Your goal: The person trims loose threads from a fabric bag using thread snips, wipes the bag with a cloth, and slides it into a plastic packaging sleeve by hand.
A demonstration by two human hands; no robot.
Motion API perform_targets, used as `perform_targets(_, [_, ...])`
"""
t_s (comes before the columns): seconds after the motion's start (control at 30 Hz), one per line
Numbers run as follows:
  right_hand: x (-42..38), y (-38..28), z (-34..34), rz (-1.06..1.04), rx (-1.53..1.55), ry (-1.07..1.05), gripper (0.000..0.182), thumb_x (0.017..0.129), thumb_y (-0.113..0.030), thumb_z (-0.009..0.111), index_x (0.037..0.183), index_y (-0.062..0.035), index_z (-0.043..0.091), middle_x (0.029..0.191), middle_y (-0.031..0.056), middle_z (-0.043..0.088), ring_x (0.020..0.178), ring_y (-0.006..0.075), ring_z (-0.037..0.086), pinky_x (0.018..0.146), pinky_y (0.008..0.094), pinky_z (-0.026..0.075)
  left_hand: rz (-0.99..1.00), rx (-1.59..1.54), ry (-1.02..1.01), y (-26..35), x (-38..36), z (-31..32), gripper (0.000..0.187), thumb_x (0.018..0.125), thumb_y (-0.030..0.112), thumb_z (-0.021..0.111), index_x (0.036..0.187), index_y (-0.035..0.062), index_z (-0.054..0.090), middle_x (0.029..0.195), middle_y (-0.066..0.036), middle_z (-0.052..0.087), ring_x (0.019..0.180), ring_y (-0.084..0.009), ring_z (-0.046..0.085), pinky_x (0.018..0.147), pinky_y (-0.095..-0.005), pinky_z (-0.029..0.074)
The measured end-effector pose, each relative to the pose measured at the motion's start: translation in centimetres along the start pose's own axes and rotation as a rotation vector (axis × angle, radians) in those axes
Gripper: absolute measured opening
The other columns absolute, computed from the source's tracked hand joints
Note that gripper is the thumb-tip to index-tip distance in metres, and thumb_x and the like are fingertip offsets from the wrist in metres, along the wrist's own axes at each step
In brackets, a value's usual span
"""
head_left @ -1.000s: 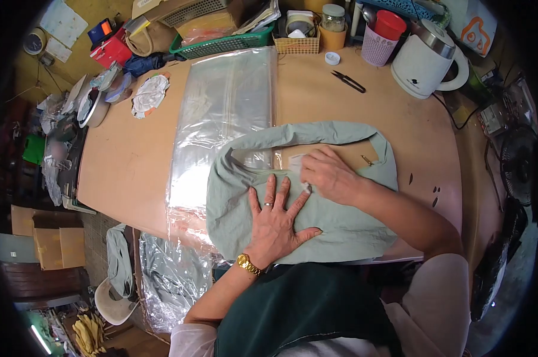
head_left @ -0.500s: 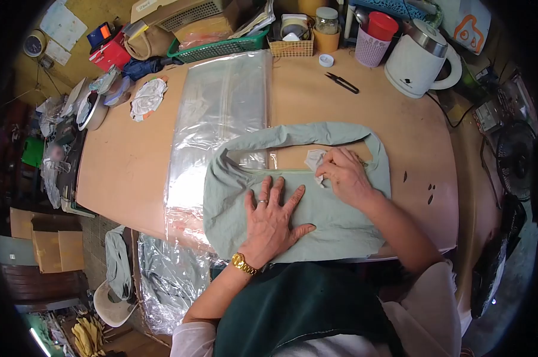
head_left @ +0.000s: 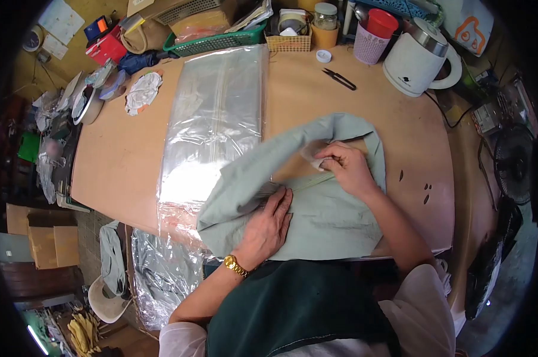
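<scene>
A grey-green fabric shoulder bag point(head_left: 334, 217) lies on the table, its strap point(head_left: 305, 134) arching away from me and its left side bunched up. My left hand point(head_left: 266, 223), with a gold watch at the wrist, is closed on the bag's opening edge, fingers together beside the zipper line point(head_left: 310, 182). Between the fingertips of my right hand point(head_left: 347, 166) is a small white cloth point(head_left: 314, 154), partly blurred, held above the opening inside the strap loop.
Clear plastic bags point(head_left: 215, 101) lie left of the bag. Black thread snips point(head_left: 339, 79), a white ring point(head_left: 323, 56) and a white kettle point(head_left: 415, 59) are at the back right. A green basket point(head_left: 218, 40) stands along the back edge. Small dark bits point(head_left: 426, 193) lie at right.
My left hand, earlier spread flat on the bag, has drawn its fingers together at the opening edge. The strap and left side have shifted and bunched; the white cloth has moved slightly up.
</scene>
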State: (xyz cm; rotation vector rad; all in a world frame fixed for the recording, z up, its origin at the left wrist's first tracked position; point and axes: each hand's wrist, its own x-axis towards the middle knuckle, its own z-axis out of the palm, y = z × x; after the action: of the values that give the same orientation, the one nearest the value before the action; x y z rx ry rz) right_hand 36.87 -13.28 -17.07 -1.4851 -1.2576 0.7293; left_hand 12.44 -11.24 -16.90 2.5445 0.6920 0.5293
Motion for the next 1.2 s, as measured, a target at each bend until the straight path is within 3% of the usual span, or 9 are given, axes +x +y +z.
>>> perform_targets(0.07, [0.3, -1.5, 0.7, 0.047, -0.043, -0.163, 0.015, 0.080, 0.003, 0.060, 0.093, 0.0001, 0.068, 0.092, 0.0134, 0.062, 0.086, 0.0337, 0.061, 0.078, 0.0398, 0.049, -0.063, -0.015, -0.051, -0.1, -0.2, 0.1, 0.049, 0.086, 0.006, 0.062, 0.132, -0.0021, 0.047, 0.130, -0.020, 0.047, 0.110, -0.0380, 0.056, 0.090, -0.0407, 0.050])
perform_targets(0.17, [0.8, -1.7, 3.5, -0.558, -0.498, -0.377, 0.009, 0.074, 0.001, 0.063, 0.081, -0.0041, 0.066, 0.087, 0.0090, 0.059, 0.087, 0.0305, 0.057, 0.081, 0.0403, 0.044, -0.110, -0.052, -0.100, 0.0, -0.1, -0.3, 0.046, 0.086, 0.006, 0.062, 0.129, -0.0018, 0.048, 0.132, -0.020, 0.047, 0.110, -0.0376, 0.056, 0.090, -0.0404, 0.051])
perform_targets(0.3, [0.5, -1.0, 0.5, -0.573, -0.501, -0.418, 0.012, 0.070, 0.001, 0.062, 0.078, -0.0078, 0.063, 0.082, 0.0084, 0.056, 0.090, 0.0288, 0.056, 0.084, 0.0388, 0.042, -0.092, -0.081, -0.049, -0.2, 0.2, -0.4, 0.045, 0.085, 0.006, 0.062, 0.127, -0.0015, 0.049, 0.130, -0.019, 0.048, 0.109, -0.0376, 0.057, 0.090, -0.0402, 0.051])
perform_targets(0.83, [0.3, -1.3, 2.6, -0.499, -0.548, -0.323, 0.010, 0.073, 0.003, 0.061, 0.077, -0.0064, 0.064, 0.082, 0.0096, 0.057, 0.092, 0.0301, 0.057, 0.081, 0.0403, 0.043, -0.098, -0.019, -0.069, 0.0, 0.1, -0.2, 0.050, 0.084, 0.006, 0.063, 0.131, 0.0011, 0.047, 0.134, -0.016, 0.047, 0.108, -0.0367, 0.057, 0.090, -0.0407, 0.050])
perform_targets(0.93, [1.3, -2.7, 2.5, -0.371, -0.592, -0.330, 0.007, 0.071, -0.002, 0.064, 0.077, -0.0049, 0.066, 0.087, 0.0102, 0.061, 0.096, 0.0314, 0.058, 0.086, 0.0390, 0.044, -0.075, -0.070, 0.011, 0.5, 0.4, -0.7, 0.053, 0.083, 0.007, 0.064, 0.132, 0.0036, 0.045, 0.137, -0.019, 0.043, 0.110, -0.0389, 0.055, 0.090, -0.0425, 0.050])
perform_targets(1.0, [4.6, -4.4, -0.6, -0.048, -0.264, -0.614, 0.015, 0.075, -0.006, 0.067, 0.090, -0.0019, 0.069, 0.096, 0.0115, 0.064, 0.101, 0.0314, 0.058, 0.088, 0.0375, 0.046, -0.018, -0.074, 0.114, 0.0, 0.1, -0.1, 0.054, 0.082, 0.007, 0.065, 0.132, 0.0044, 0.045, 0.138, -0.021, 0.041, 0.113, -0.0401, 0.054, 0.091, -0.0427, 0.049])
perform_targets(1.1, [8.5, -4.5, -3.6, 0.107, -0.066, -0.305, 0.026, 0.080, -0.012, 0.069, 0.103, -0.0016, 0.067, 0.111, 0.0134, 0.062, 0.107, 0.0318, 0.057, 0.092, 0.0381, 0.045, -0.050, -0.124, 0.168, -0.3, -0.2, 0.9, 0.054, 0.081, 0.009, 0.068, 0.130, 0.0055, 0.046, 0.137, -0.024, 0.040, 0.120, -0.0426, 0.048, 0.097, -0.0445, 0.045])
perform_targets(1.17, [9.4, -4.4, -4.0, -0.437, -0.630, 0.266, 0.034, 0.081, -0.016, 0.070, 0.112, -0.0040, 0.063, 0.122, 0.0141, 0.057, 0.111, 0.0340, 0.054, 0.091, 0.0393, 0.045, -0.098, -0.152, 0.133, 0.2, 0.6, 0.2, 0.054, 0.080, 0.010, 0.070, 0.129, 0.0058, 0.047, 0.136, -0.026, 0.040, 0.125, -0.0438, 0.044, 0.101, -0.0461, 0.042])
perform_targets(1.2, [8.4, -5.6, -3.9, -0.344, -0.611, 0.170, 0.040, 0.081, -0.019, 0.070, 0.118, -0.0053, 0.061, 0.126, 0.0152, 0.054, 0.115, 0.0345, 0.052, 0.095, 0.0425, 0.042, -0.134, -0.062, 0.055, 0.7, 1.5, -1.2, 0.053, 0.082, 0.013, 0.068, 0.130, 0.0063, 0.047, 0.137, -0.024, 0.041, 0.129, -0.0436, 0.040, 0.105, -0.0494, 0.036])
